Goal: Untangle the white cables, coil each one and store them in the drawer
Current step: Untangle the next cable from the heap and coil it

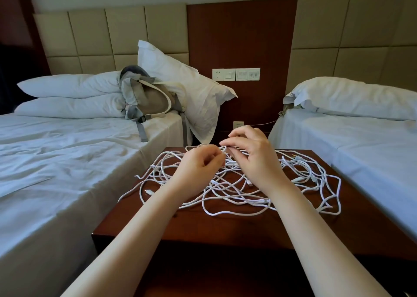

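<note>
Item: white cables (228,188), several lengths in one loose tangle.
Location: spread over the dark wooden tabletop (225,226) of a nightstand between two beds; loops reach near its left and right edges, and the front strip of the wood is bare.
Connectors: a plug end (149,192) lies at the left of the heap; another plug (299,159) lies at the far right; a small connector (250,183) shows just beside the right wrist.
Left hand: left hand (200,163) over the far middle of the tangle, fingers curled in; grip closed to a pinch on a strand of the white cables at the fingertips.
Right hand: right hand (252,154) just beside the left, raised a little higher; thumb and forefinger drawn together on the same knot of strands, the other fingers loosely spread and arched above.
Contact: the two hands' fingertips nearly meet at the far centre of the heap.
Drawer: cannot tell its state from this view.
Left surroundings: bed (56,161) with white sheets, stacked pillows (74,98) and a grey and beige backpack (146,98) leaning on an upright pillow.
Right surroundings: second bed (361,143) with one pillow.
Back wall: wooden panel carrying a socket and switch plate (236,74).
</note>
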The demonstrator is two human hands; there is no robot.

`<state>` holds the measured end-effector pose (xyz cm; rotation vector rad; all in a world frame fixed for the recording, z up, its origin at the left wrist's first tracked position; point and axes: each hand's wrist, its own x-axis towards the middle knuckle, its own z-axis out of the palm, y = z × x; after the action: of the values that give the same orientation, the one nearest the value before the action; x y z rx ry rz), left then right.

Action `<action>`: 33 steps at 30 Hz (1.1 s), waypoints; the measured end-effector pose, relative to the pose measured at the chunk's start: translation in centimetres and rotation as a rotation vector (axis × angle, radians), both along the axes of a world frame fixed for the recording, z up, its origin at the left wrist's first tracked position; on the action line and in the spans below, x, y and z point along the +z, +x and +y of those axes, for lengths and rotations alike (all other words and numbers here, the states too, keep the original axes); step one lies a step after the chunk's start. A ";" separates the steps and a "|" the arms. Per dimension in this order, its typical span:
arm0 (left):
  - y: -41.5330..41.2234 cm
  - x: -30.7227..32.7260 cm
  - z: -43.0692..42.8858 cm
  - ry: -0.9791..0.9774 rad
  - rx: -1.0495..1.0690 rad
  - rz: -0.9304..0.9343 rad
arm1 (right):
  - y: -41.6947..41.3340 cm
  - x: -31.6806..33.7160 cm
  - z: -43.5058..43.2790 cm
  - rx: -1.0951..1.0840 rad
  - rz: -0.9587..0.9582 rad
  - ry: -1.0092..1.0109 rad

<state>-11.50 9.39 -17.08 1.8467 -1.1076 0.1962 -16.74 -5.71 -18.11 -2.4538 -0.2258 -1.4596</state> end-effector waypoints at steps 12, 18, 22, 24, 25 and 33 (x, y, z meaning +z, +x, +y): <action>-0.5 0.7 0.2 0.149 -0.423 0.668 | -0.9 0.4 1.2 0.228 0.126 0.360; -1.7 1.6 0.4 0.140 -0.638 0.684 | -0.6 0.5 1.7 0.301 0.116 0.446; -2.1 1.6 0.4 0.173 -0.666 0.652 | -0.5 0.8 2.5 0.432 0.157 0.730; -1.9 1.3 0.2 0.135 -0.633 0.626 | -0.6 0.9 2.3 0.453 0.095 0.821; -1.8 1.2 0.0 0.099 -0.610 0.616 | -0.7 0.9 2.1 0.473 0.065 0.864; -0.9 0.8 -0.1 -0.114 -0.449 0.527 | -1.6 2.8 1.3 0.326 -0.262 0.950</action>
<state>-12.41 9.32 -16.29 1.3866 -1.0687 -0.4544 -18.30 -4.38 -15.31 -1.4031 0.0271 -1.3081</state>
